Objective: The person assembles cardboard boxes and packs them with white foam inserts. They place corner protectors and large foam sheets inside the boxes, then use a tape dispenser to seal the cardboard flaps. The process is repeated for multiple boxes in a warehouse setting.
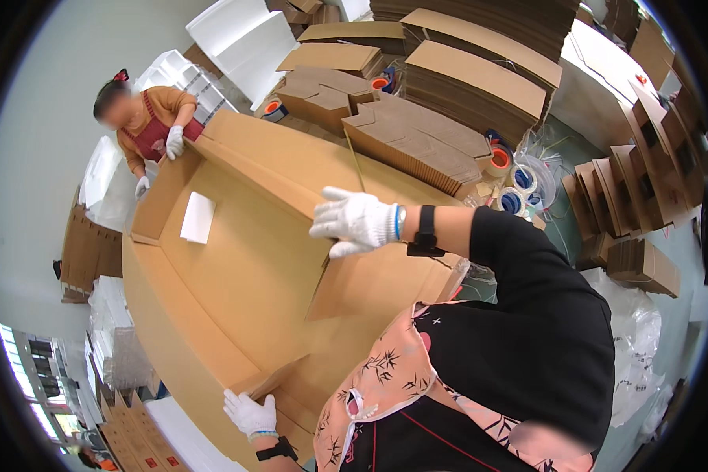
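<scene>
An open cardboard box [252, 252] fills the centre, the spread left hand [249, 414] beside a flap [279, 378] at lower left, the open right hand [355, 221] over its right side, a white sheet [197, 218] inside, a co-worker [156, 126] upper left, tape rolls [499, 160] and cardboard stacks [476, 79] crowding the upper right.

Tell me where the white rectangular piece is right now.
In the head view, left of centre, the white rectangular piece lies on the bottom of the large open carton, near the end where the co-worker stands.
</scene>
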{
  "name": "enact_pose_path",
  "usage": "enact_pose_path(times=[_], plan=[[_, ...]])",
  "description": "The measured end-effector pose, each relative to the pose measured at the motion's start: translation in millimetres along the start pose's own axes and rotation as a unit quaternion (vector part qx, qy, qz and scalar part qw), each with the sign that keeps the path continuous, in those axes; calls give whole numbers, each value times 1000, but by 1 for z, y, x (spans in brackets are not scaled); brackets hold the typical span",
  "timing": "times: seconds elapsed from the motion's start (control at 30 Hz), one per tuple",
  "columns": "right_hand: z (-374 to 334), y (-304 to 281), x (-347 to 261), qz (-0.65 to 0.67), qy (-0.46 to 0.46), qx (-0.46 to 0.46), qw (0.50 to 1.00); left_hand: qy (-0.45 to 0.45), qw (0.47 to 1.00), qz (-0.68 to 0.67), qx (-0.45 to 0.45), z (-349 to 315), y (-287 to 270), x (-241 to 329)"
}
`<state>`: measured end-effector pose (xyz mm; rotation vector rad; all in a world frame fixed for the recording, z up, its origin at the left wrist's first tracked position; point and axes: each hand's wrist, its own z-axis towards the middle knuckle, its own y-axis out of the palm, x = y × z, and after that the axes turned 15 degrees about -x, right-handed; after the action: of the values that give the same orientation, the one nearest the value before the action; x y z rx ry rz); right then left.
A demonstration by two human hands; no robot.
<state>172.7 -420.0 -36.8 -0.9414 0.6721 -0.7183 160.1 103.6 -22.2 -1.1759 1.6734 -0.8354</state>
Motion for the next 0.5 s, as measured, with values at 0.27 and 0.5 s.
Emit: enact_pose_path(times=[0.27,0.5], plan=[[-237,-120,164,-260,606,87,747,-76,997,-34,-6,4,-5,23],[-362,-138,206,-229,857,15,462,-94,989,2,-111,-18,-53,62]])
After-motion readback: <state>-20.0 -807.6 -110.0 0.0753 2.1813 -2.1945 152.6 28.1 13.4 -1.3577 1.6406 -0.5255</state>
